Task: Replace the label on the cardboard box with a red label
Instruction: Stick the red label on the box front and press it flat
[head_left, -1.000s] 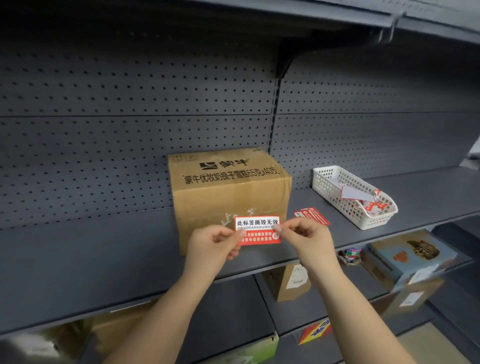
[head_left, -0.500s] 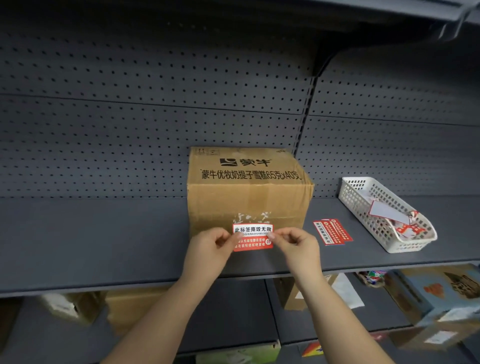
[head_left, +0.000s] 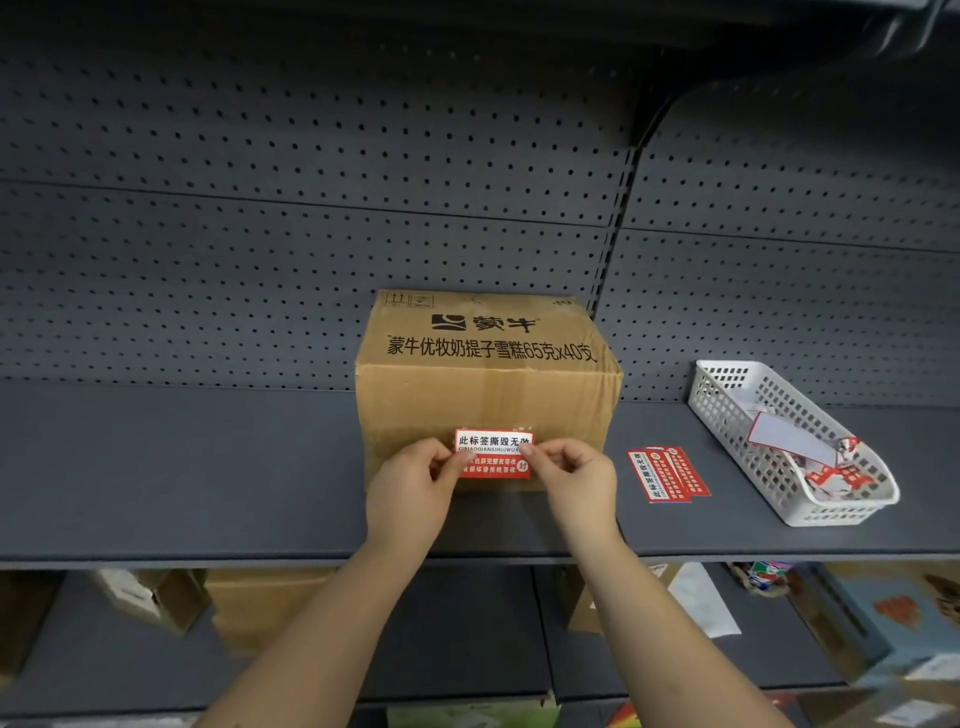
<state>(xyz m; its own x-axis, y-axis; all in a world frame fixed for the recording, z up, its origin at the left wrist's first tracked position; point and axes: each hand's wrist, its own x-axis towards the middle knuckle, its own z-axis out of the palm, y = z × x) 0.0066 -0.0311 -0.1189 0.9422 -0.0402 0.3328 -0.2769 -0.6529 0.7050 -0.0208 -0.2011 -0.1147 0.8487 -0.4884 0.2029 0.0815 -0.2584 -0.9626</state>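
A brown cardboard box (head_left: 488, 384) with black Chinese print stands on the grey shelf (head_left: 208, 467) against the pegboard. A red and white label (head_left: 493, 453) lies flat against the lower front face of the box. My left hand (head_left: 415, 488) pinches its left edge and my right hand (head_left: 571, 483) pinches its right edge, fingertips over the label's sides. Bits of white residue show on the box just above the label.
Two spare red labels (head_left: 667, 474) lie on the shelf right of the box. A white plastic basket (head_left: 727, 410) with paper scraps stands further right. Lower shelves hold cartons (head_left: 260, 603) and packages. An upper shelf overhangs.
Both hands carried the label from in front of the box's lower edge up onto its front face. The view has shifted, so the box sits more centred.
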